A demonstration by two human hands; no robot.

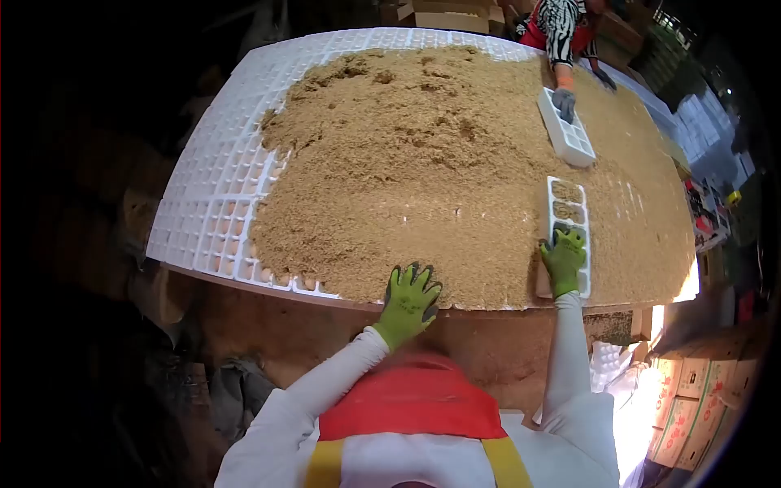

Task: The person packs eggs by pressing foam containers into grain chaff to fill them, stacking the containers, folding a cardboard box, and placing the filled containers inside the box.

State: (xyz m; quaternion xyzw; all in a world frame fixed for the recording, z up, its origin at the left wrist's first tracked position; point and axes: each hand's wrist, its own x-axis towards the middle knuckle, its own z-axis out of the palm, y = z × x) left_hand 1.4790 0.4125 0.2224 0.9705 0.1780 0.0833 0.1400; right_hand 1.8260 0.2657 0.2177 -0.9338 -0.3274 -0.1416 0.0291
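Red apron (411, 398) nearest us, and past it the white tray (551, 195), on the bran (390, 163) near its front edge, far cells filled! Right hand (564, 260) covers the near end, fingers bent; whether they pinch, I can't tell. Left hand (408, 309) at the bran's edge, fingers spread. Tray-handling in hand, I'd judge; next calls for steady, level control. Beyond, a co-worker's hand (563, 102) works another tray (576, 154).

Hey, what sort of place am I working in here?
Probably a packing shed or small workshop: white compartment trays partly buried in loose brown material across a wide work surface, stacked printed cartons, and another person's gloved hand at a similar tray.
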